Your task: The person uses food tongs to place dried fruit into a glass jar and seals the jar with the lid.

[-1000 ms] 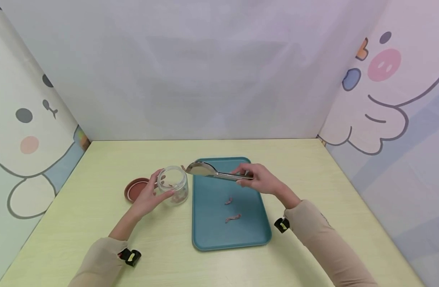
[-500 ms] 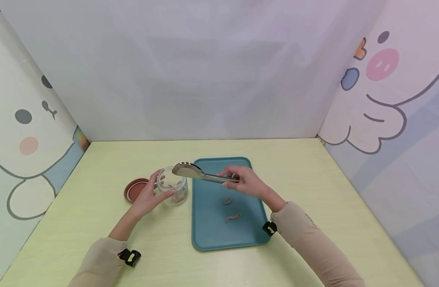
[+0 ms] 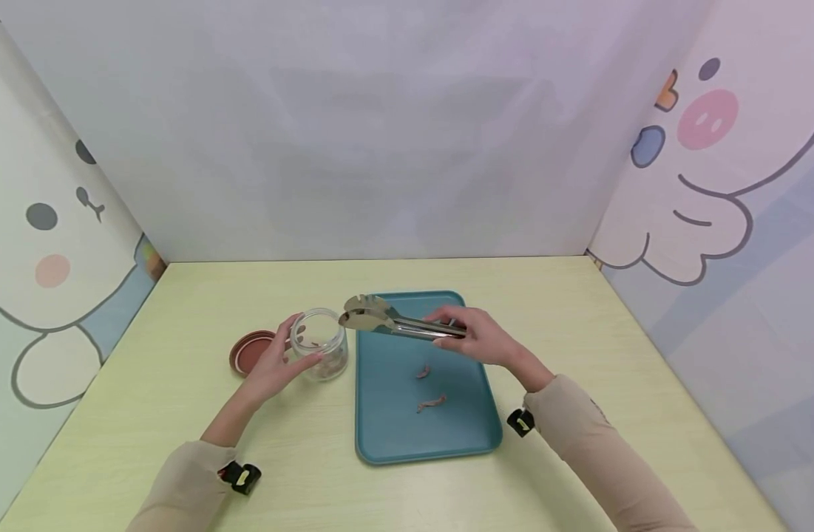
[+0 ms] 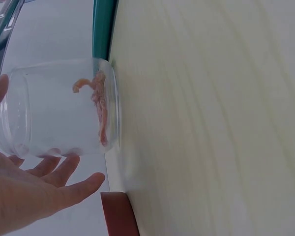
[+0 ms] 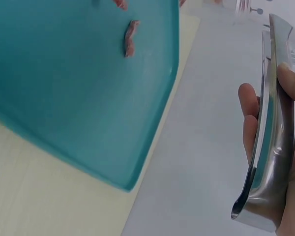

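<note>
Tongs [image 3: 380,321] have shifted right since half a second ago, from over the mouth of the glass jar [image 3: 335,360] to just right of its rim, above the tray's far left part, and their ends have spread apart. Jar, tray [image 3: 393,421] and lid [image 3: 250,353] number one each. Two strips lie on the tray: a short strip [image 3: 423,372] and, nearer, a longer strip [image 3: 431,403]. More pinkish pieces [image 4: 100,110] sit tangled in the jar's bottom; their number cannot be told.

Left of the tray, the jar stands upright on the pale table [image 3: 300,458]; the red-brown lid lies farther left. The left hand [image 3: 272,369] grips the jar, thumb on its near side, fingers round the left; its forearm reaches in from near left. From near right, the right hand [image 3: 480,336] holds the tongs between thumb and fingers, raised over the tray.
</note>
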A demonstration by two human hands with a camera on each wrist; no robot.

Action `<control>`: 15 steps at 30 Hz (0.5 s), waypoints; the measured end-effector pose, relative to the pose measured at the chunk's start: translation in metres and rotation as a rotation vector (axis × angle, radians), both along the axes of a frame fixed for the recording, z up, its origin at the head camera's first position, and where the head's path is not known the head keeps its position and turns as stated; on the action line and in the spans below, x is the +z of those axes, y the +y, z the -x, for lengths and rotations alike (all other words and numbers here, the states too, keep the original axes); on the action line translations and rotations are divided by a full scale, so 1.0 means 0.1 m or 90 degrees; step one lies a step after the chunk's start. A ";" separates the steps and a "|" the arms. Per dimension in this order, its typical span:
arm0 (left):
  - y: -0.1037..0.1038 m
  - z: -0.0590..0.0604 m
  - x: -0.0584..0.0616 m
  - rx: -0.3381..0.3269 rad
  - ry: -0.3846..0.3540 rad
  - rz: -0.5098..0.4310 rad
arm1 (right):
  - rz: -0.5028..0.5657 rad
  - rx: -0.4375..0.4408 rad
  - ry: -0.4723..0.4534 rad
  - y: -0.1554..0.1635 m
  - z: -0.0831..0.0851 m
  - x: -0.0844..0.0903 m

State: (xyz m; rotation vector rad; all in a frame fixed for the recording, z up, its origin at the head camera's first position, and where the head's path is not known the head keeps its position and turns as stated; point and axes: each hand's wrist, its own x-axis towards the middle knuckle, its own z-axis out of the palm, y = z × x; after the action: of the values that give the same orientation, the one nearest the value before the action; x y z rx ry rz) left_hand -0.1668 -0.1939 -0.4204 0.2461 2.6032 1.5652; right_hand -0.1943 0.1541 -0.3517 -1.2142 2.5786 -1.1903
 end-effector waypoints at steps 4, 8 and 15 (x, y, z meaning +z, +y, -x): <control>0.00 0.00 -0.01 0.001 0.001 -0.001 | 0.016 0.019 0.006 0.13 -0.05 0.04; 0.00 0.01 -0.01 0.001 0.002 -0.003 | 0.013 0.020 -0.009 0.35 0.03 -0.15; -0.01 0.01 -0.03 0.003 0.000 0.003 | 0.002 0.011 -0.048 0.66 0.00 -0.28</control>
State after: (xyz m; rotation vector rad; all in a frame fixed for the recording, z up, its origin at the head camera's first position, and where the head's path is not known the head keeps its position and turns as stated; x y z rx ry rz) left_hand -0.1677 -0.1947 -0.4229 0.2390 2.6093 1.5606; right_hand -0.1944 0.2198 -0.3793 -1.1657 2.5094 -1.2122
